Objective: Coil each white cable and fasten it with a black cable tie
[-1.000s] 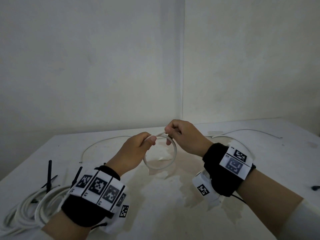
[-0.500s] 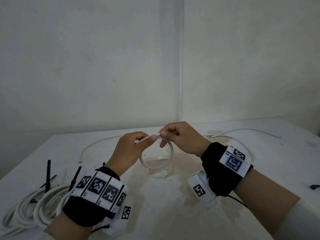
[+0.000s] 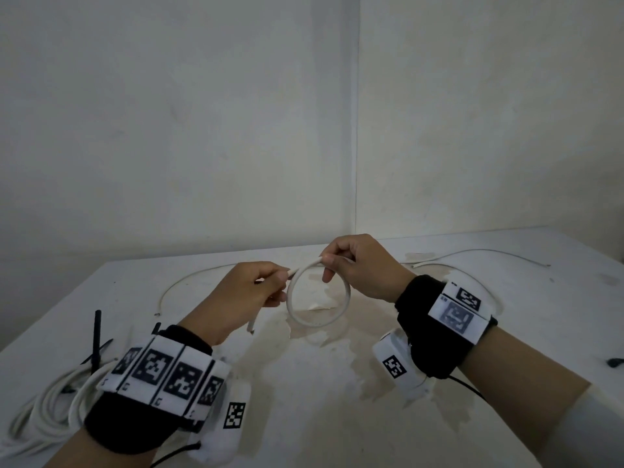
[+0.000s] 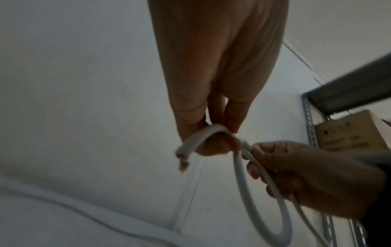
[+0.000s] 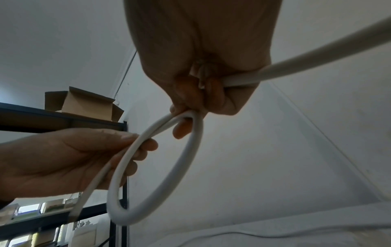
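An open cardboard box [image 5: 84, 104] sat on a dark shelf [image 5: 63, 120] at the left of the right wrist view; its contents were out of sight. Mid-frame, above the stained white surface [image 3: 304, 383], a white cable [image 3: 319, 292] hung in one loop between both hands. The right hand [image 3: 364, 268] pinched the loop's top, fingers curled round it. The left hand [image 3: 243, 295] gripped the cable's free end at the loop's left side. Coiled cables [image 3: 44, 403] with black cable ties [image 3: 97, 339] lay lower left, partly hidden by the wrist
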The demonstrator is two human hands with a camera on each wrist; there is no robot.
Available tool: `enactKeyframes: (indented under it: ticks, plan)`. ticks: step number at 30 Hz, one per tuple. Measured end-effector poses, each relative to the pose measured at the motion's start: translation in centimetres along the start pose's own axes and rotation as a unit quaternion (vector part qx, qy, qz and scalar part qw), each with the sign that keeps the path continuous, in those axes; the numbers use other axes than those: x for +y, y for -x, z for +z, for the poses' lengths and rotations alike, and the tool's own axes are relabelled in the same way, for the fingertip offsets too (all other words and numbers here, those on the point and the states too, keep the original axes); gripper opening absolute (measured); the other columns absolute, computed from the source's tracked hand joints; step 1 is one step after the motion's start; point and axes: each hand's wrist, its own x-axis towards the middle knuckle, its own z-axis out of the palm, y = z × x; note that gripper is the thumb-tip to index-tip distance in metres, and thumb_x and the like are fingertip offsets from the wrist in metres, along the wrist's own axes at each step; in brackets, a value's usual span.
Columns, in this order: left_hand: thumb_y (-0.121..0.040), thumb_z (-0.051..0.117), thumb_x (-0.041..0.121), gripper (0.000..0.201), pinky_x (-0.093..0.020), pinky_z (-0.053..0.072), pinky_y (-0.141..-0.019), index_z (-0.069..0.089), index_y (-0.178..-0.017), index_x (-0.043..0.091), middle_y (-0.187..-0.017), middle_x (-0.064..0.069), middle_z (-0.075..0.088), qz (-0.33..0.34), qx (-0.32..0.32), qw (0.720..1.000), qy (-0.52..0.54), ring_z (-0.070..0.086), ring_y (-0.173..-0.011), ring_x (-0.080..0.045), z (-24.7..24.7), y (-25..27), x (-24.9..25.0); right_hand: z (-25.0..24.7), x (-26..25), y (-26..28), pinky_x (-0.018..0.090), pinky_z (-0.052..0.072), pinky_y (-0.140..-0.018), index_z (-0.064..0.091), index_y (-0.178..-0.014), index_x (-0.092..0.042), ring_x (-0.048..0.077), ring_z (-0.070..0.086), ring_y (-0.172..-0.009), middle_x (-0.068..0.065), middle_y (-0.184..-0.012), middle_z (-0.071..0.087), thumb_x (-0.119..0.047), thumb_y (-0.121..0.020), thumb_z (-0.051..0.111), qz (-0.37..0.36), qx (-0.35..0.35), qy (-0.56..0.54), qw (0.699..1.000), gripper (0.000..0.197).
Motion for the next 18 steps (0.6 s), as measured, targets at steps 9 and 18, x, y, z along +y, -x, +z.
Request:
enactKeyframes:
  ticks: [9,18]
  plan:
    - [-0.09,0.051,0.005,0.016,-0.019,0.056,-0.063,0.067,-0.089,0.007,-0.072,-0.001,0.072,-0.078,-0.081,0.985,0.133,0.069,-0.067,-0.007,-0.7,0.5,0.0,-0.4,0.4,0.0,0.005,0.038,-0.047,0.056,-0.069,-0.02,-0.006,0.049,-0.047,-0.006,-0.062,0.062,-0.012,-0.091,0.054,0.013,0.023,0.016,1.0,0.024]
    - [-0.085,0.057,0.008,0.006,-0.028,0.059,-0.062,0.054,-0.08,0.006,-0.065,-0.005,0.061,-0.047,-0.035,0.972,0.226,0.063,-0.057,-0.011,2.3,0.3,-0.6,-0.2,0.4,0.0,0.001,0.035,-0.055,0.054,-0.064,-0.021,-0.01,0.05,-0.051,-0.007,-0.055,0.058,-0.01,-0.091,0.053,0.003,0.058,0.017,0.998,0.028]
